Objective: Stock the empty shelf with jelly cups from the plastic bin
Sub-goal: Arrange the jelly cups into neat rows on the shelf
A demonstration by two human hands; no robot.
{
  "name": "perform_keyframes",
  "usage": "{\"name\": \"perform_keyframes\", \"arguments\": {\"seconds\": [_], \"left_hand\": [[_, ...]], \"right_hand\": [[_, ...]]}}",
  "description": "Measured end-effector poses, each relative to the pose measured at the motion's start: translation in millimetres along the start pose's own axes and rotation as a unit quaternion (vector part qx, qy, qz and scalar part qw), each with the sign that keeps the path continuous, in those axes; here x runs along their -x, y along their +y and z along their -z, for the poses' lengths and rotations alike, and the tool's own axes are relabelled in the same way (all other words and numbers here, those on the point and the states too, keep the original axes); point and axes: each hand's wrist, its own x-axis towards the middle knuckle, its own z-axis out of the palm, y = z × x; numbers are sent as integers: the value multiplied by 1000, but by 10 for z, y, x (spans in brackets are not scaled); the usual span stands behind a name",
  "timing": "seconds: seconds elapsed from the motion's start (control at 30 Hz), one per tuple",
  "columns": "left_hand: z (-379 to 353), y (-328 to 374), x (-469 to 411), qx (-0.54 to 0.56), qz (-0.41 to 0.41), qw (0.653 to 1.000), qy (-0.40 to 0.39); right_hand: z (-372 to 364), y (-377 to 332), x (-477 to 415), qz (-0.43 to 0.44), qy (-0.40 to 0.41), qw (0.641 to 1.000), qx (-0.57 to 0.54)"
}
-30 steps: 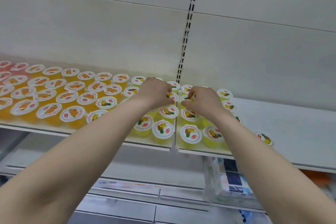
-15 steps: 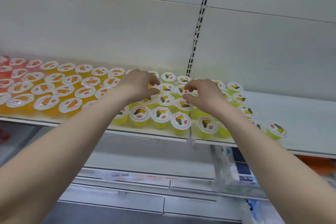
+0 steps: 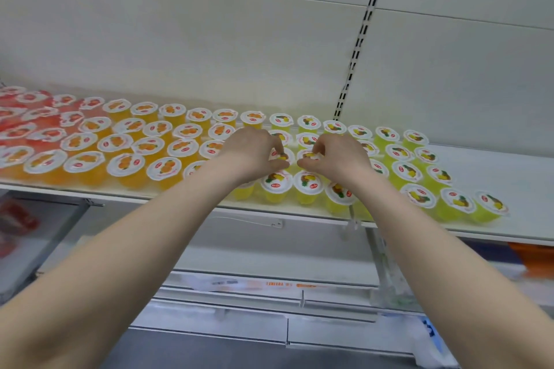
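Two bare forearms rise from the lower edge; the left hand (image 3: 254,153) curls thumb and fingers round the rim of the left yellow cup (image 3: 282,156), second row from the front; the right hand (image 3: 335,159) pinches the right yellow cup (image 3: 308,155) just beside it; the hands sit closer together than half a second ago; both cups stand on the shelf (image 3: 509,171) among the jelly cups (image 3: 126,163), red far left, then orange, then yellow; more red ones show now; behind stands a slotted upright (image 3: 359,48)
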Motion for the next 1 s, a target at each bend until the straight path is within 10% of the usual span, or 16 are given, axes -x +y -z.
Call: {"name": "perform_keyframes", "arguments": {"seconds": [1.0], "left_hand": [[-30, -111, -619, -41, 46, 998, 19]], "right_hand": [[-68, -50, -545, -17, 20, 998, 55]]}}
